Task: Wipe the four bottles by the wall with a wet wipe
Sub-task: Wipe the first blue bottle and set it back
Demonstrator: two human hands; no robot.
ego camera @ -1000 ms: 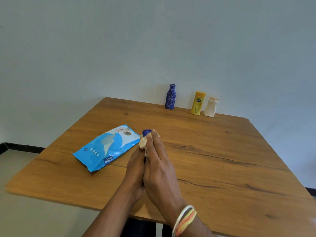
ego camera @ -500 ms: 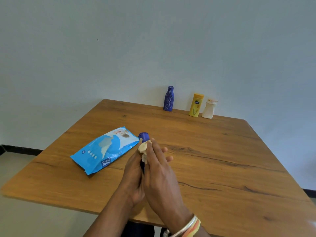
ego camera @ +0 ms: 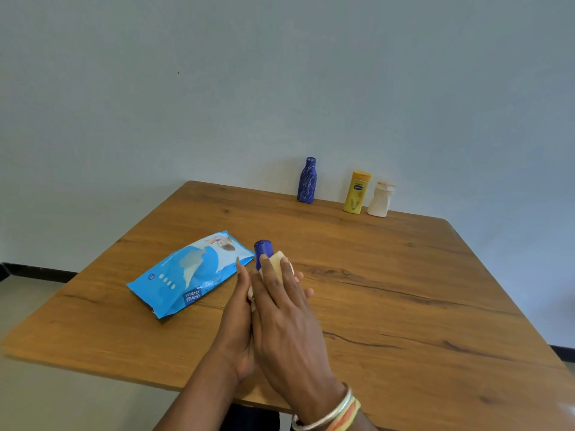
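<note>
Where the hands meet: above the near middle of the wooden table, a person's two hands close round a dark blue bottle. Only its cap end shows past the fingers, and whether its base rests on the wood cannot be told.
Left hand: grips the dark blue bottle from the left, thumb raised along its side, fingertips curling out on the right.
Right hand: lies on top, fingers nearly straight and a little spread, pressing a wet wipe against the bottle's body; the thumb is hidden.
Wet wipe: pale and bunched, bulging between the index and middle fingers just below the cap.
By the wall: three bottles stand upright at the table's far edge. A patterned blue bottle stands apart on the left; a yellow bottle and a white bottle stand close together on the right.
Wipes pack: blue, lying flat just left of the hands, one corner near the left thumb.
Right wrist: silver and orange bangles.
</note>
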